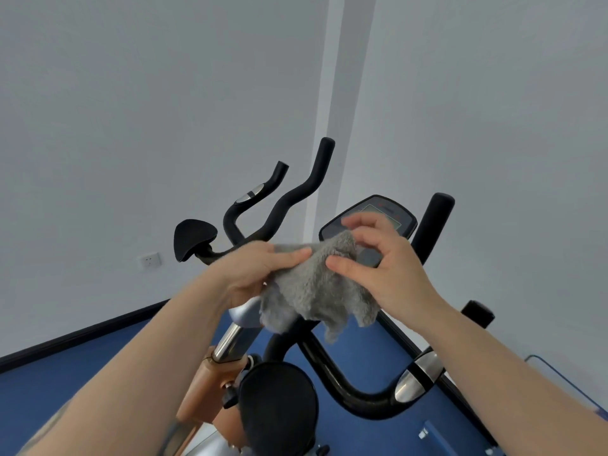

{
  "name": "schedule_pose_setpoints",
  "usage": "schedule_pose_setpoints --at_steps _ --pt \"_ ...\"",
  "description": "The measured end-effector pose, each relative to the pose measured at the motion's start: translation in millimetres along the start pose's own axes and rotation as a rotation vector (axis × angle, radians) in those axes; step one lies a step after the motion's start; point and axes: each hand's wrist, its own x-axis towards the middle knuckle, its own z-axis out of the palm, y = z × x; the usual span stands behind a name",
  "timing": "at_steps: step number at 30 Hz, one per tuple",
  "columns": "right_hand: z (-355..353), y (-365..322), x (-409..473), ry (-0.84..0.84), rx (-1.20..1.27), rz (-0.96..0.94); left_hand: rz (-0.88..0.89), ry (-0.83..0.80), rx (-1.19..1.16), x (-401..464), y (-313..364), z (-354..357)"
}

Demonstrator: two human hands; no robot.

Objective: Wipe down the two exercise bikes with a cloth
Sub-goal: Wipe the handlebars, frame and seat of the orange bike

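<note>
holding the grey cloth bunched up in mid-air, left hand gripping its left edge, right hand pinching the top, console of the near bike just beyond the right fingertips, so nearest to wipe

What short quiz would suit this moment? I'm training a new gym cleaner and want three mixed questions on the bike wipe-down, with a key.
1. True or false: only one hand holds the grey cloth.
2. Which part lies right behind the cloth? A) console B) saddle C) wall socket
3. Fill in: the floor is ____.

Key:
1. False: the left hand and right hand both pinch it.
2. A
3. blue
</note>
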Motion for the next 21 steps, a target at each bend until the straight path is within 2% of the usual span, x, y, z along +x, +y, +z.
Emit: schedule_pose_setpoints --at_steps 2,4,7,10,13,18,21 --pt "-1 -1 3 0.029 -0.022 -0.041 -0.064 0.07 0.406 2 -13 1" --pt "-2 3 6 0.036 -0.011 -0.045 0.003 0.251 0.589 7 -26 1" --pt "-4 13 14 0.032 -0.036 -0.045 0.109 0.428 0.397 6 -45 6" --pt "6 30 30 -0.119 -0.207 0.065 0.143 0.54 0.324 7 -66 20" --pt "23 43 44 -0.367 -0.415 0.157 0.142 0.523 0.222 8 -78 35" --pt "20 35 51 -0.601 -0.449 0.161 0.203 0.52 0.281 10 -80 46" --pt "5 32 54 -0.622 -0.333 0.24 0.22 0.562 0.202 6 -75 39"
